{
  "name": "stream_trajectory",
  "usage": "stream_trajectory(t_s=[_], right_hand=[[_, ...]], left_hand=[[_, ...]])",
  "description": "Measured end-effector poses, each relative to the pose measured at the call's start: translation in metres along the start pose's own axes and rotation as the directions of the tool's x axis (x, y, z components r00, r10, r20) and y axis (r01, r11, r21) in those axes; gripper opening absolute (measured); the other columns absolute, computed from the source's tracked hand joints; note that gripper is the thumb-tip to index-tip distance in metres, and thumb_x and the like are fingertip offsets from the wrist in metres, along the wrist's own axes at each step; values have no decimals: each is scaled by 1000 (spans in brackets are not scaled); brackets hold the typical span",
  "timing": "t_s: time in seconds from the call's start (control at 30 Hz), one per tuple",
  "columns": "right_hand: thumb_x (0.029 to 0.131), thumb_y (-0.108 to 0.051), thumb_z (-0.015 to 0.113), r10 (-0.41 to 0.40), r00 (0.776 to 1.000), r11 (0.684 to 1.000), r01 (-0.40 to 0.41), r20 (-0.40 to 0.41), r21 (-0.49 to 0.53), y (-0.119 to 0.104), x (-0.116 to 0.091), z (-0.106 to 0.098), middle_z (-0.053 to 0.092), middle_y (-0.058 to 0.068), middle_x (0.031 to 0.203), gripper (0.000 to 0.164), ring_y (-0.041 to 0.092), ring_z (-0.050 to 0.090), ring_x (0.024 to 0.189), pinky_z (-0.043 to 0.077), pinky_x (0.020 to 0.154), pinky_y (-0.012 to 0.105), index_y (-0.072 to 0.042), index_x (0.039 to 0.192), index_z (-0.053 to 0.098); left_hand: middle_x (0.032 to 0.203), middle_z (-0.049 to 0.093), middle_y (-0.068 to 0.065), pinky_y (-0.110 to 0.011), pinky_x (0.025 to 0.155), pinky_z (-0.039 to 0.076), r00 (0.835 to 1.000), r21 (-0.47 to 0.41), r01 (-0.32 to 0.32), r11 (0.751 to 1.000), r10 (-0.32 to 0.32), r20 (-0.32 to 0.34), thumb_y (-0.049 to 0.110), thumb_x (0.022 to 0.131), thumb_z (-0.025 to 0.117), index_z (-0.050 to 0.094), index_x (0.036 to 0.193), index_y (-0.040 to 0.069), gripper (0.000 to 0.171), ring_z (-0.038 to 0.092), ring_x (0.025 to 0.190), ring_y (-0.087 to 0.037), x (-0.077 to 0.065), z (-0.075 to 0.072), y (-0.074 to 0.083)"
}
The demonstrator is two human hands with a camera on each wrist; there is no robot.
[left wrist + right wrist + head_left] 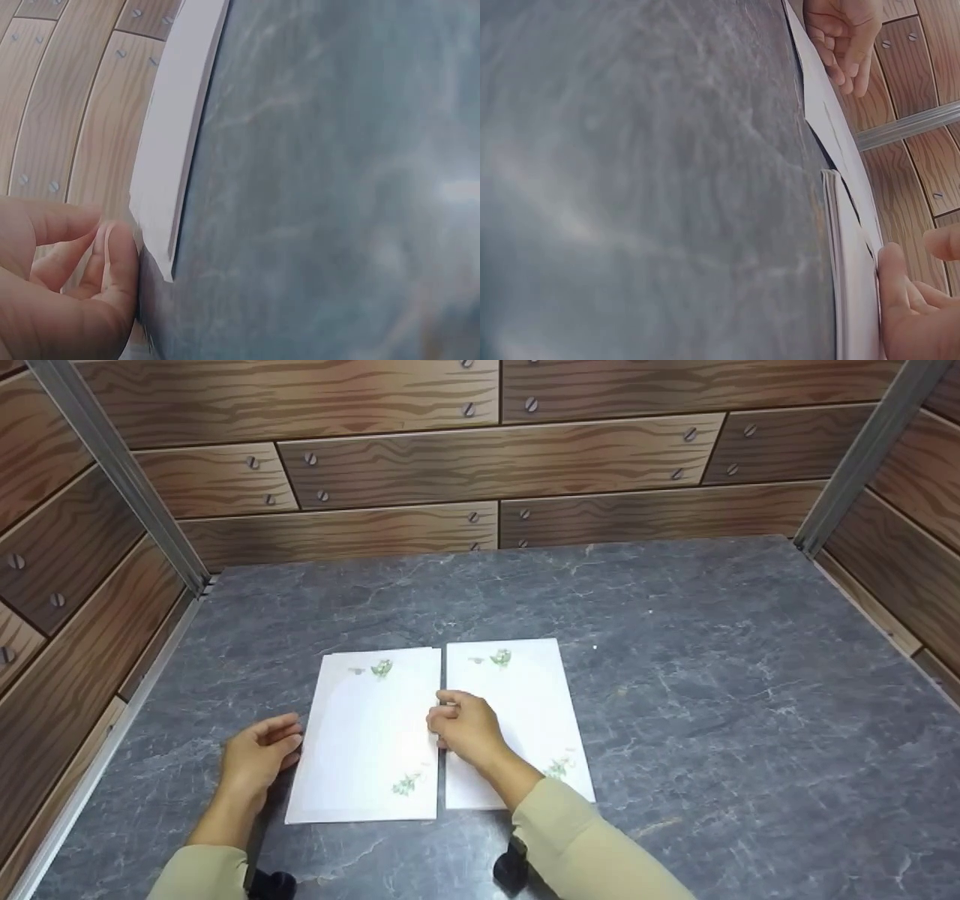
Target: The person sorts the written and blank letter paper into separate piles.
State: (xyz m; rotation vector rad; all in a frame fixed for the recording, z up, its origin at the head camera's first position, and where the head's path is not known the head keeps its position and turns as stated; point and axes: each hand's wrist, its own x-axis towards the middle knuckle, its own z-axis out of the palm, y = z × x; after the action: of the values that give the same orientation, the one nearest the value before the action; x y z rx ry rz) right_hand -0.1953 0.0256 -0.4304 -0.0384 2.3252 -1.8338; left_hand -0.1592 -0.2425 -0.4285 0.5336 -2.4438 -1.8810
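Observation:
Two pieces of white paper stock with green floral prints lie side by side on the table. The left paper stack has slightly uneven edges at its top left. A narrow gap parts it from the right paper stack, whose layered edge shows in the right wrist view. My left hand is just beside the left stack's outer edge, fingers loosely bent with nothing between them. Over the gap, my right hand has its bent fingertips at the left stack's inner edge, and its wrist crosses above the right stack.
The grey marbled table extends around the papers. Wood-print panels wall it in at the back and sides, with metal posts at the rear corners. Tiny white specks lie right of the papers.

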Motion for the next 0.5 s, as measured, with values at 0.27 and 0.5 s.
stream_trajectory(t_s=[0.27,0.5], right_hand=[[87,-9,63,-6,1000,1000,6,7,-24,-2,1,1,65,12,113,50,15,63,71,56,58,25,1,135,51],[86,-10,64,-26,999,998,27,26,-54,-3,1,1,66,10,110,54,12,61,62,54,52,24,0,137,48]], left_hand=[[126,54,-25,-20,77,53,1000,23,1,1000,-1,-1,-2,94,56,51,131,-8,38,59,104,-19,0,0,-1],[122,56,-24,-19,75,53,1000,11,-6,1000,6,-5,-2,94,56,52,129,-9,36,60,96,-12,0,0,-1]])
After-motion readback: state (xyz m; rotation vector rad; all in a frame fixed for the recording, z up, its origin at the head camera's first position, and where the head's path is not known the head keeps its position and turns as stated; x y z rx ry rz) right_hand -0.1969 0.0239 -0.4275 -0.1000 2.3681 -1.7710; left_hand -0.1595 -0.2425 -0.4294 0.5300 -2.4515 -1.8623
